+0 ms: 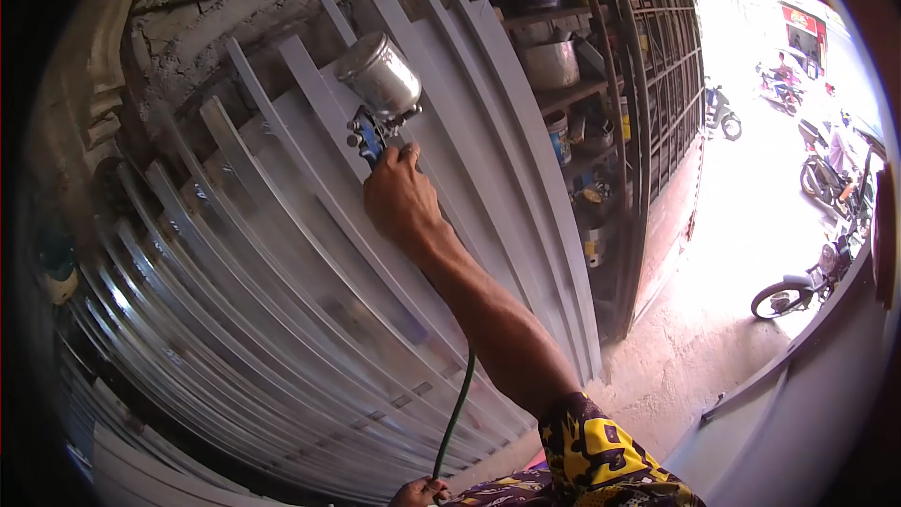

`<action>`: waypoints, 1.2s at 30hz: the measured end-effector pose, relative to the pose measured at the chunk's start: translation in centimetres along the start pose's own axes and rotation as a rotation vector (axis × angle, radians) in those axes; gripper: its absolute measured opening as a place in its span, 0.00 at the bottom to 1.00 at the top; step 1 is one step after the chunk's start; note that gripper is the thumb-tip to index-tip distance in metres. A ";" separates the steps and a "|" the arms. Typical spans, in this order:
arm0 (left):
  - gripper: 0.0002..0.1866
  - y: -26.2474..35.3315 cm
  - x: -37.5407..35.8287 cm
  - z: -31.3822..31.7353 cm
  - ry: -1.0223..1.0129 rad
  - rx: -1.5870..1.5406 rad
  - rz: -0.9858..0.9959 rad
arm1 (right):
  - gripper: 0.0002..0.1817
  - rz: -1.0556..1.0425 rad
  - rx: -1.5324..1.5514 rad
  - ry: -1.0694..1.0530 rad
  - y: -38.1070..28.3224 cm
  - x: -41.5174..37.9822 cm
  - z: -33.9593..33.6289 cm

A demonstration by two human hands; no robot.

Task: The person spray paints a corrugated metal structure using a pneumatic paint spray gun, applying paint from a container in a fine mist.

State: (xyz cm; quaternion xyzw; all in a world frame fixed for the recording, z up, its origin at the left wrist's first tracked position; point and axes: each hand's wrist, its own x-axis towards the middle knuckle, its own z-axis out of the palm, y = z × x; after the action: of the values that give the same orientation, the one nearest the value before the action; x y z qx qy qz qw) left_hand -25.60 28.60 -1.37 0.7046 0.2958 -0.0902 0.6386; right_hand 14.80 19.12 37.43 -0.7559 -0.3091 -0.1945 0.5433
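A spray gun [369,136] with a silver metal cup [380,75] on top is in my right hand [402,190], its fingers wrapped round the handle. My arm stretches up and forward over long metal strips [310,216] that lean side by side against the wall. Some strips look evenly grey, others shiny bare metal. At the bottom edge, my left hand [419,492] is closed round a green hose [457,408], which runs up behind my right forearm.
Shelves with cans and a pot [551,64] stand behind a metal grille [666,56] to the right. A rough wall [206,14] rises behind the strips. Parked motorcycles [793,291] and people are outside at the right. A grey panel [798,413] fills the lower right.
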 end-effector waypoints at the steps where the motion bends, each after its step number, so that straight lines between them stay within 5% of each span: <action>1: 0.21 2.0 -1.2 0.1 0.006 0.112 0.018 | 0.17 0.016 0.003 -0.015 0.5 -0.9 0.3; 4: 0.22 6.3 -4.5 0.1 0.070 0.400 0.012 | 0.17 0.069 0.012 -0.050 2.3 -3.4 0.9; 7: 0.25 -0.8 -2.6 -3.6 0.020 0.351 0.035 | 0.16 0.138 0.013 -0.066 4.2 -5.8 1.7; 11: 0.21 1.9 -5.2 -2.6 0.125 0.435 -0.072 | 0.16 0.232 -0.010 -0.084 6.9 -8.7 2.8; 15: 0.22 -1.2 -5.3 -3.4 0.113 0.862 0.159 | 0.16 0.331 -0.033 -0.118 9.5 -11.6 3.2; 18: 0.22 -0.9 -4.7 -4.1 0.039 0.461 -0.095 | 0.16 0.375 -0.058 -0.119 11.6 -13.6 3.9; 21: 0.26 -2.2 -2.7 -5.9 -0.072 0.638 -0.323 | 0.16 0.398 -0.075 -0.130 13.4 -15.4 4.3; 36: 0.25 -3.1 -4.3 -5.1 -0.024 0.643 -0.173 | 0.16 0.625 -0.145 -0.269 21.2 -24.3 6.3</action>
State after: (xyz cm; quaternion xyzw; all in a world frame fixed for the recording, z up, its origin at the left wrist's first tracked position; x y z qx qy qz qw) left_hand -32.00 32.22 -1.00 0.8413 0.3033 -0.2409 0.3770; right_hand 11.11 14.17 5.12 -0.8694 -0.1168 0.0612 0.4762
